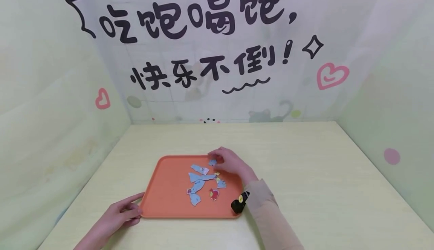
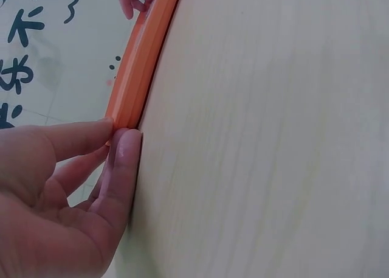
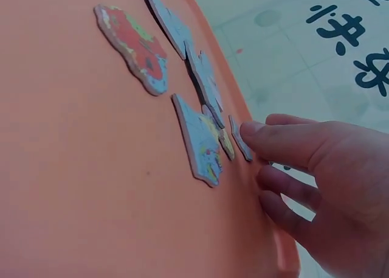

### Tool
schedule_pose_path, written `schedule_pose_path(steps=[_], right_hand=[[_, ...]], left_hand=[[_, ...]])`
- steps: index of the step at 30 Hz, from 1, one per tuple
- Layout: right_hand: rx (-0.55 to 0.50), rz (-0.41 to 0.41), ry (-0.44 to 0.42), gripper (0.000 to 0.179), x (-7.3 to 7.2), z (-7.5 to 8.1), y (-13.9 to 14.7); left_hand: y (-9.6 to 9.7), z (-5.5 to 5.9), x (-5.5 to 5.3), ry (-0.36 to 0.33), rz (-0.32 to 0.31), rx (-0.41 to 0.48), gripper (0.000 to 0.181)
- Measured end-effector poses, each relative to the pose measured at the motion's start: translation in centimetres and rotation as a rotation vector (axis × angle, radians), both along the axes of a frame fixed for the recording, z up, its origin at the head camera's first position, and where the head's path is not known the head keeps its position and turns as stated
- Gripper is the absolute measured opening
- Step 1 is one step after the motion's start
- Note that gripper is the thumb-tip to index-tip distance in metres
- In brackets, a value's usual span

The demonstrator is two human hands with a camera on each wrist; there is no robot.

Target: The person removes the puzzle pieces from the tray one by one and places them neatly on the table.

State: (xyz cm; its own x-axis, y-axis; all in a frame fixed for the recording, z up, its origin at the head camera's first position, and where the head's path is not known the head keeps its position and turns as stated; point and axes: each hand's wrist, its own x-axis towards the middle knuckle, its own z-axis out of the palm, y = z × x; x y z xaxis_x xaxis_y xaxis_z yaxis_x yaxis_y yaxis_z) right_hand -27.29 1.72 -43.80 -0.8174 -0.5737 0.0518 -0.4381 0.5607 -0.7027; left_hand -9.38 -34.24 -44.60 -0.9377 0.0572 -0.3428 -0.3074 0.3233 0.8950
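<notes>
An orange tray lies on the table. My left hand pinches its near left corner, thumb on one side and fingers on the other, as the left wrist view shows. My right hand is at the far right part of the tray, fingers loosely bent over the rim. Its thumb comes right up to a small pale blue puzzle piece, which lies on the tray. Beside it are several thin pale blue puzzle pieces, partly joined in a branching line, and a red patterned puzzle piece.
A black device with a yellow mark sits at the right sleeve, over the tray's near right corner. The pale wooden table is enclosed by printed cloth walls with black lettering.
</notes>
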Motion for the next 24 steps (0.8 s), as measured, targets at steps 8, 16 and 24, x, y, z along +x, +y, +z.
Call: schedule_pose_path(steps=[8,16,24], right_hand=[[0.079,0.024,0.038,0.041,0.0,-0.03,-0.2],[0.088,-0.006,-0.011,0.038,0.32,-0.2,-0.33],[0.011,-0.022,-0.064,0.034,0.23,-0.56,0.27]], left_hand=[[-0.39,0.02,-0.07,0.01,-0.045,0.009,0.072],[-0.75,-0.15,-0.11,0.007,-0.068,0.05,0.07],[-0.53,-0.1,-0.17,0.012,-0.06,0.046,0.071]])
